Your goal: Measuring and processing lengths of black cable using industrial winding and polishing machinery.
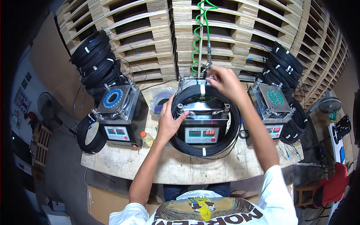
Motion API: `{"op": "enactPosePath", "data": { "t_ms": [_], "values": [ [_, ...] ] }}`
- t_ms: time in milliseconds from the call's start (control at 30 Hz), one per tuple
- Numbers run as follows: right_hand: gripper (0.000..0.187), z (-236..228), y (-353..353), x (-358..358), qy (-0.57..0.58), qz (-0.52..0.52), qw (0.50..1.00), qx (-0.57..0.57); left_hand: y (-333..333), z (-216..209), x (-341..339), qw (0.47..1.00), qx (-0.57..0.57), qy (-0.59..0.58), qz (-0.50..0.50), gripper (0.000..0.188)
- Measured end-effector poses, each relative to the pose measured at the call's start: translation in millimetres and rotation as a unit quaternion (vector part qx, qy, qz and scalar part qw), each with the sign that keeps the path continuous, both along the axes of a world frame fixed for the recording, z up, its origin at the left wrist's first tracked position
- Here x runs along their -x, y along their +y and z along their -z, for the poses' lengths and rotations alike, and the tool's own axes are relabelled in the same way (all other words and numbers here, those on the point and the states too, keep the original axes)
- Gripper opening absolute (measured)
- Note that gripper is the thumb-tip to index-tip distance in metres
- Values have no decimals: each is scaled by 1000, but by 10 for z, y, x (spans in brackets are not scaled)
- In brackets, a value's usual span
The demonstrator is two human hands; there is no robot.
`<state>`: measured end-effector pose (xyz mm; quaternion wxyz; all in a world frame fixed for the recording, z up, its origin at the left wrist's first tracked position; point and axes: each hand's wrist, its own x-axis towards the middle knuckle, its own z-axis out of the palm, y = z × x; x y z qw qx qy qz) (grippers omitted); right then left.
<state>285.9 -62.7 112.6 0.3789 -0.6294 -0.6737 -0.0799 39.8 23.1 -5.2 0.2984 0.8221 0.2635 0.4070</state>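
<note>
I spread my left hand [170,122] across the cable coil [235,127] around the middle machine [204,135], but can't tell whether my right hand [225,83] holds anything.

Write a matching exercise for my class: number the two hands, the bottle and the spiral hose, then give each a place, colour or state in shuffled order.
1. left hand
2. right hand
3. bottle
4. spiral hose

A. green, hanging at the back
B. raised near the far edge of the cable coil
C. orange-capped, on the table
D. at the left side of the cable coil

Pairs: 1-D; 2-B; 3-C; 4-A
</note>
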Motion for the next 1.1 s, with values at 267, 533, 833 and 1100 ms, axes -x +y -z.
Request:
{"op": "enactPosePath", "data": {
  "t_ms": [267,533,833,1100],
  "values": [
    [9,242,1214,-564,-204,-54,865,455,34,-25,46,1000,14,3,8,73],
    [16,332,1114,-652,-189,-96,891,401,452,-936,-552,986,-93,128,58,46],
    [14,42,941,-645,-139,-108,875,450,1035,-1023,-1242,897,-101,383,194,39],
    [17,179,666,-794,-38,-114,925,361,982,-1084,-1667,777,-288,505,242,21]
  ]
}}
